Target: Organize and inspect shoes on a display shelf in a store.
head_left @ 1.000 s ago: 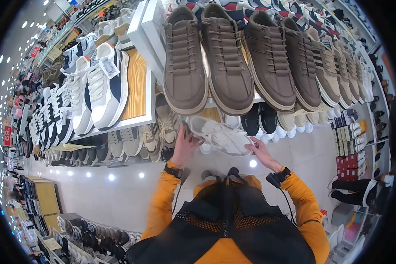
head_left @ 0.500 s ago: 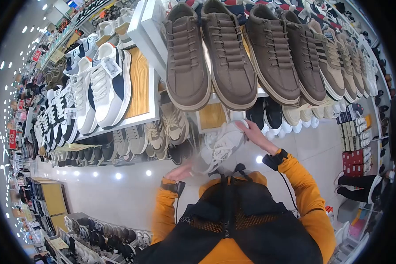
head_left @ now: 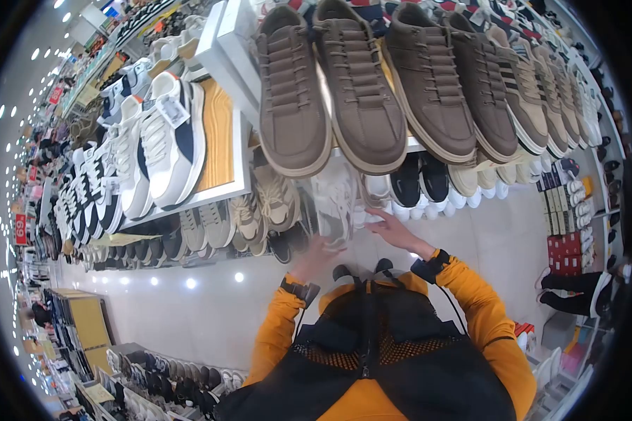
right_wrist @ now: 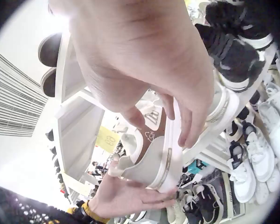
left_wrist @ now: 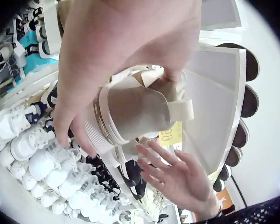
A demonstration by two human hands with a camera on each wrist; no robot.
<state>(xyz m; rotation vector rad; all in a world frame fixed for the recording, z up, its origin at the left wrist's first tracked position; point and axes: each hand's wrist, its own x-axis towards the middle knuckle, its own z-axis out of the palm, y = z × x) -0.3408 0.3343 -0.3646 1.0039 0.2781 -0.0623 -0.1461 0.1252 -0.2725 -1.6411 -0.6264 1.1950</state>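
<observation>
A whitish-grey sneaker hangs below the front edge of the display, pointing away from the body. My left hand, blurred in the head view, grips it at the near end. In the left wrist view the left hand spans the heel of the sneaker, thumb at its opening and fingers along the sole's side. My right hand is off to the right of the sneaker, fingers extended. Its palm shows open in the left wrist view, just below the heel tab. The right wrist view shows a brown insole inside the sneaker.
Large brown sneakers stand on the shelf above the hands. White-and-navy sneakers line a wooden shelf at left. Black shoes sit lower, right of the hands. A yellow price card shows behind the sneaker.
The sneaker has turned from lying crosswise to pointing away from the body. My right hand has let go of it and moved down; my left hand has moved right and now grips it.
</observation>
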